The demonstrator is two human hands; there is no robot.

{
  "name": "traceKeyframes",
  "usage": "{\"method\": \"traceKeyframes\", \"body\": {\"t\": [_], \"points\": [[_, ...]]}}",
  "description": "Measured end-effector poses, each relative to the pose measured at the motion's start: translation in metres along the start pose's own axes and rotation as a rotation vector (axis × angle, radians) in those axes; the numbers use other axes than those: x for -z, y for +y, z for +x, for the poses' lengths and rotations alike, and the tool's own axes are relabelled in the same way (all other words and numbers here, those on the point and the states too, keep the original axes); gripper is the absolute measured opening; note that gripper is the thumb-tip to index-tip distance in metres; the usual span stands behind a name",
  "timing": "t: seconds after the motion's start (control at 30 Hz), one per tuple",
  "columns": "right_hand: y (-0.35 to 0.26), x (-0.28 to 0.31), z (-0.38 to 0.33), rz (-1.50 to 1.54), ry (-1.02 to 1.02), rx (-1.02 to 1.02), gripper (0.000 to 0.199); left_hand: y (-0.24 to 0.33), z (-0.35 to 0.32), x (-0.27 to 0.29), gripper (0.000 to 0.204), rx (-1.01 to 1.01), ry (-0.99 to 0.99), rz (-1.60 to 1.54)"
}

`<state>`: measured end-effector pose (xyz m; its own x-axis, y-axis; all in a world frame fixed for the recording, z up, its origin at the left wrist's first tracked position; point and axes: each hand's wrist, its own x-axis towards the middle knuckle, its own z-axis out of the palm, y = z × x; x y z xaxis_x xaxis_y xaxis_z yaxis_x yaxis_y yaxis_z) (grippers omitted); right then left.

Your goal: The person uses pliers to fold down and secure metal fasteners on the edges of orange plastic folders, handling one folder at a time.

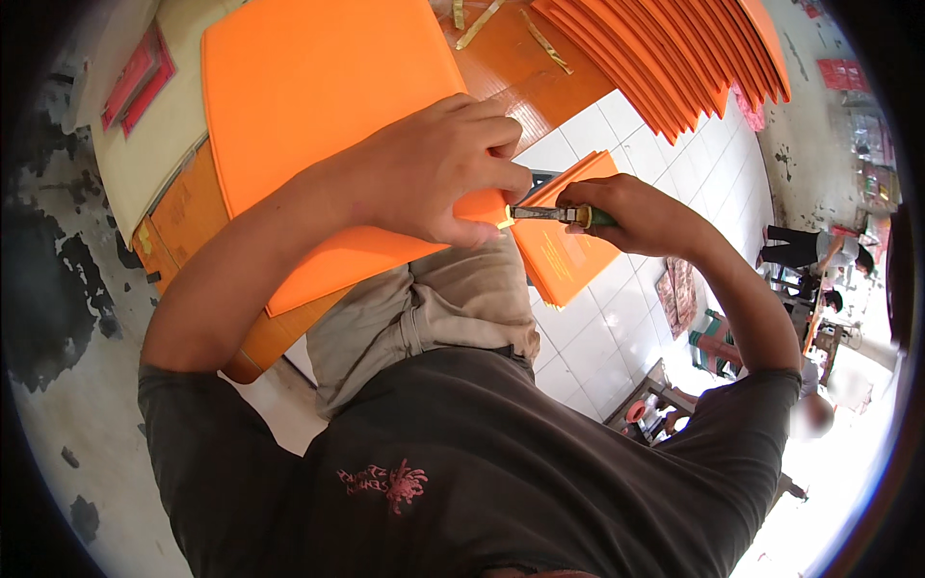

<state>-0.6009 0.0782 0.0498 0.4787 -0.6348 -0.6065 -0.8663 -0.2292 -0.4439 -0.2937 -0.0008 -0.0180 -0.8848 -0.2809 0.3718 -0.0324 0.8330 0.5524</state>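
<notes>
A large orange folder or cover [328, 87] with rounded corners lies on the table's edge, reaching out over my lap. My left hand [458, 169] grips its near right corner, thumb below and fingers curled over the top. A small yellow piece [507, 223] sits at that corner. My right hand [641, 214] is closed round green-handled pliers [541, 214], held nearly level. Their metal jaws meet the corner beside the yellow piece; whether they clamp it is too small to tell.
Under the folder is a brown wooden table [525, 87] with gold strips [547, 43] on it. Overlapping orange covers [665, 58] fan out at the far right. Another orange stack [568, 265] is beyond my right knee, above white floor tiles [650, 308]. People [838, 252] are at the right.
</notes>
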Motion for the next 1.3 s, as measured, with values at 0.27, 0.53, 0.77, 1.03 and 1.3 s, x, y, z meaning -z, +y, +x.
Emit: {"method": "traceKeyframes", "body": {"t": [0.27, 0.53, 0.77, 1.03, 1.3], "points": [[-0.002, 0.004, 0.001, 0.054, 0.003, 0.004, 0.035, -0.003, 0.0, -0.004, 0.035, -0.045, 0.043, -0.004], [-0.003, 0.007, 0.001, 0.024, 0.006, 0.029, 0.034, -0.004, 0.0, -0.005, 0.035, -0.06, 0.052, -0.006], [-0.005, 0.009, 0.004, 0.047, -0.007, 0.043, 0.033, -0.005, 0.0, -0.006, 0.036, -0.068, 0.075, 0.003], [-0.006, 0.009, 0.006, 0.038, -0.012, 0.016, 0.034, -0.004, 0.0, -0.005, 0.036, -0.052, 0.044, 0.014], [-0.009, 0.002, 0.008, 0.028, 0.027, -0.04, 0.033, -0.004, 0.001, -0.005, 0.036, -0.055, 0.048, 0.007]]}}
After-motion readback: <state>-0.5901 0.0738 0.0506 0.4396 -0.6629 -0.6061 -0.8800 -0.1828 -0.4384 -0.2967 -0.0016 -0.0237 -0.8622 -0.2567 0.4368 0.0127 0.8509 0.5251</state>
